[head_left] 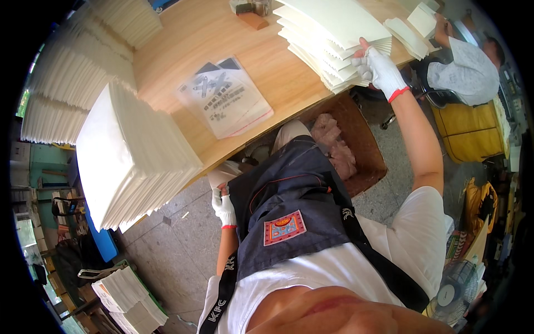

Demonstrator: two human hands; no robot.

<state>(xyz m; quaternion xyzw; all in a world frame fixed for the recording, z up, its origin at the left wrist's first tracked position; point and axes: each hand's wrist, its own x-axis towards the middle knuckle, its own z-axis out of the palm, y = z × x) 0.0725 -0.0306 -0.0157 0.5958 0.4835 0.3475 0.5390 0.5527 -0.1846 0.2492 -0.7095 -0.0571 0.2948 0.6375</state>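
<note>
My right hand (382, 71), in a white glove with bare fingertips and a red cuff, is at the near right corner of a stack of white paper sheets (339, 25). Its fingers are bent around the edge of the sheets, which fan out in uneven layers. Down by my lap, below the table edge, my left hand (224, 209) wears a matching glove. It hangs beside the dark apron (289, 195) with its fingers loosely apart and nothing visible in them. A printed clear plastic bag (236, 103) lies flat on the wooden table (167, 53) between the stacks.
A tall white paper stack (133, 156) stands at the table's left front edge, with more stacks (78, 67) behind. A brown block (253, 19) lies at the back. Under the table is a carton (370, 150) holding pink plastic. Another person (467, 69) sits at right; a fan (453, 292) stands lower right.
</note>
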